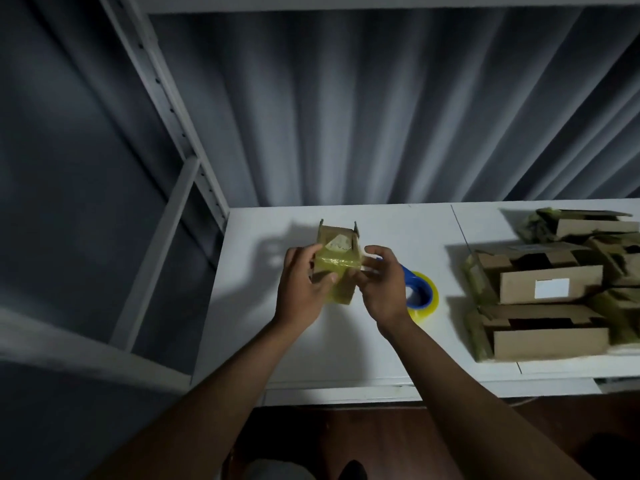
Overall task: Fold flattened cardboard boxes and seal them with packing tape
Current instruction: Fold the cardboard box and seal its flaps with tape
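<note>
Grey curtain point(346, 109) hangs behind a white tabletop point(346, 344), with a white shelf frame point(180, 133) at the left. Lighting is dim and the picture is blurred, so fine detail is unclear. Near the tabletop's back edge, left of centre, a small cardboard box point(337, 258) is held up, yellowish tape across its near face; whether anything is inside cannot be seen. Left hand point(304, 289) grips its left side, thumb on the taped face. Right hand point(381, 285) pinches the box's right edge, fingers curled. That hand partly hides a tape roll point(424, 296) lying just beside it. Folded boxes point(550, 296) crowd the right edge, cut off by the frame.
</note>
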